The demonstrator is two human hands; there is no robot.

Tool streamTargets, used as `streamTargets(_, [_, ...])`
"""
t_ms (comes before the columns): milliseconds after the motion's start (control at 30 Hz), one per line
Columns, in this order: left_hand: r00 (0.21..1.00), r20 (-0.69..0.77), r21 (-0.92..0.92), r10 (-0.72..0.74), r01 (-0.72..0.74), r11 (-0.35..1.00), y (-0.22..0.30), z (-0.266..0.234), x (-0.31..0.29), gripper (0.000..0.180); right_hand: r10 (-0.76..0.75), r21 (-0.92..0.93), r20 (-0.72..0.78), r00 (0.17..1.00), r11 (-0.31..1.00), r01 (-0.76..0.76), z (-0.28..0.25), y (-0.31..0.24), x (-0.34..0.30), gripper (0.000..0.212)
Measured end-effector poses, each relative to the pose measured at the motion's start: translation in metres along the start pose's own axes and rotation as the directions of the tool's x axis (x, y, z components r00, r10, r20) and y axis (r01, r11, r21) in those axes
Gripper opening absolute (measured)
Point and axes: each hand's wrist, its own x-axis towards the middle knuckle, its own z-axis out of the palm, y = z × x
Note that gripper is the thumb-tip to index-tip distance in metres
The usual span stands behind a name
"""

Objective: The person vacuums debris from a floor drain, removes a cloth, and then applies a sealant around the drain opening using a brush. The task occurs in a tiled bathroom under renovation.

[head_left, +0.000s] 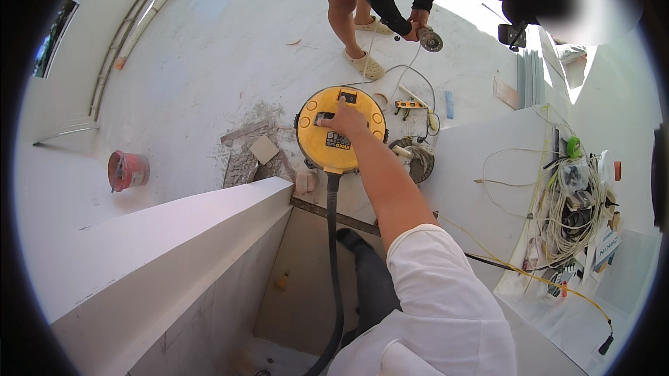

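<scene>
My right hand (345,122) lies on the yellow round lid of a shop vacuum (320,142). Its index finger stretches to the black switch (348,98) and its thumb points left over the dark handle recess (323,119). The other fingers are partly hidden. A black ribbed hose (333,236) runs from the vacuum's near side down past my leg. My left hand does not show.
Beyond the vacuum, a co-worker's hands hold an angle grinder (431,41); another person in clogs (364,65) stands beside. A tile piece (264,149), rubble and a red bucket (129,171) are left. Right lie a small level (410,105) and coiled cables (557,226). A white ledge (188,219) juts across.
</scene>
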Motion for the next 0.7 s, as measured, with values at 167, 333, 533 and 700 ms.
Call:
streamTargets(167, [0.999,0.037,0.060,0.030,-0.032,0.998,0.026,0.034,0.008,0.049,0.023,0.048,0.020,1.000,0.999,-0.024,0.005,-0.005,-0.004,0.126])
streamTargets(333, [0.997,0.068,0.134,0.048,-0.057,0.989,0.049,0.061,0.010,0.046,0.029,0.073,-0.008,1.000,0.997,-0.029,0.018,-0.002,-0.021,0.126])
streamTargets(533, [0.994,0.081,0.166,0.075,-0.088,0.982,0.068,0.069,0.005,0.044,0.030,0.127,-0.037,0.999,0.992,-0.025,0.024,0.007,-0.031,0.125])
streamTargets(700, [0.993,0.077,0.170,0.089,-0.102,0.980,0.079,0.068,-0.001,0.041,0.029,0.161,0.010,1.000,0.987,-0.031,0.033,0.003,-0.045,0.123])
